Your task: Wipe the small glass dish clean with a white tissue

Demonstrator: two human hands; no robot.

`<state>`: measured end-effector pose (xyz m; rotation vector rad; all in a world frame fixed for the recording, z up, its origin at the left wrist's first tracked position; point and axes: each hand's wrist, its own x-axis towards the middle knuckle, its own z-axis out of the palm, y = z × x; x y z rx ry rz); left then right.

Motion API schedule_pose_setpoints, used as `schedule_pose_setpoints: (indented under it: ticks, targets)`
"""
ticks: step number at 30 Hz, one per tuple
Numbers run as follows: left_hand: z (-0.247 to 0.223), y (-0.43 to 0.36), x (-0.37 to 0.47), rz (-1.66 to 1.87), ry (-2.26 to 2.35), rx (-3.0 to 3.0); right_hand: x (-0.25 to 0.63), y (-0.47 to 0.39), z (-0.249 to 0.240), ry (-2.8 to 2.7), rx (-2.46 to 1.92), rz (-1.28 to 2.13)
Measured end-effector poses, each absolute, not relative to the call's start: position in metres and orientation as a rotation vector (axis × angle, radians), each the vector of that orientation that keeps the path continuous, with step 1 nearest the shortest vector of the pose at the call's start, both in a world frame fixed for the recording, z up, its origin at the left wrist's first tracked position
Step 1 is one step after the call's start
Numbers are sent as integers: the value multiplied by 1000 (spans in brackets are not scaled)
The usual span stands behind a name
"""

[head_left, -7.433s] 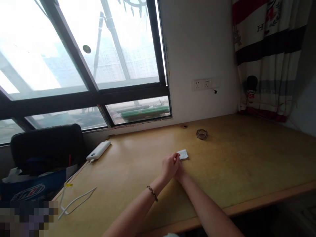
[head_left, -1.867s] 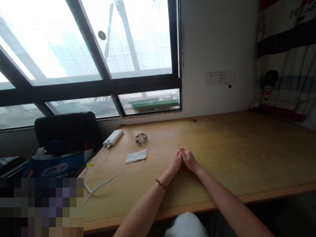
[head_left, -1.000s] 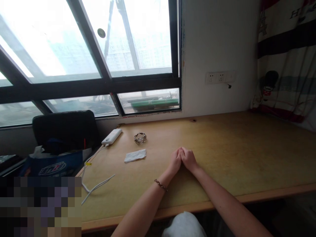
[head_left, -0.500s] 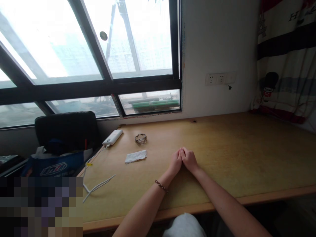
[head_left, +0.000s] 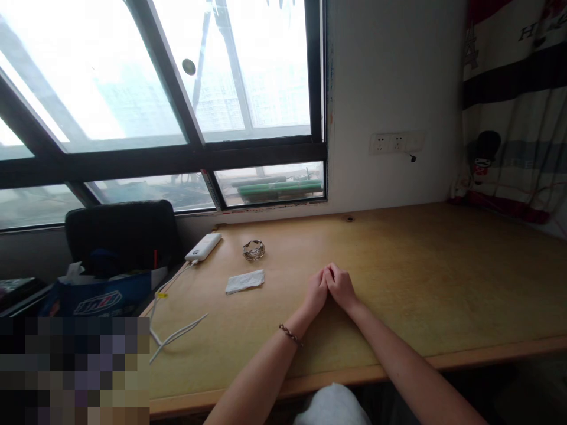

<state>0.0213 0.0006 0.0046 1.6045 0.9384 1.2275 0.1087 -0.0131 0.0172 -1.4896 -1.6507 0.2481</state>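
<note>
My left hand (head_left: 315, 290) and my right hand (head_left: 341, 284) rest together on the yellowish desk (head_left: 425, 277), fingertips touching at the front. Both have their fingers curled and pressed together; whether anything is between them is hidden. A braided bracelet (head_left: 290, 335) circles my left wrist. Left of my hands lies a folded white tissue (head_left: 245, 281). Behind the tissue stands a silvery openwork ring-shaped object (head_left: 254, 250). Near the desk's left edge is a white power bank (head_left: 204, 247) with a white cable (head_left: 177, 332) plugged into it.
A black chair (head_left: 121, 233) and a blue bag (head_left: 100, 295) are beyond the desk's left edge. Behind the desk are a window (head_left: 261, 71) and a wall with sockets (head_left: 390, 143). A patterned curtain (head_left: 514, 112) hangs at the right.
</note>
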Motion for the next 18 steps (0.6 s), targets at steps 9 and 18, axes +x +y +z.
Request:
schedule_pose_setpoints:
  ticks: [9,18]
  targets:
    - [1,2,20,1230,930,1666,109,-13,16,-1655,-1483,239]
    - [-2,3,20,1229,918,1693,109,-13,16,-1666,-1471,235]
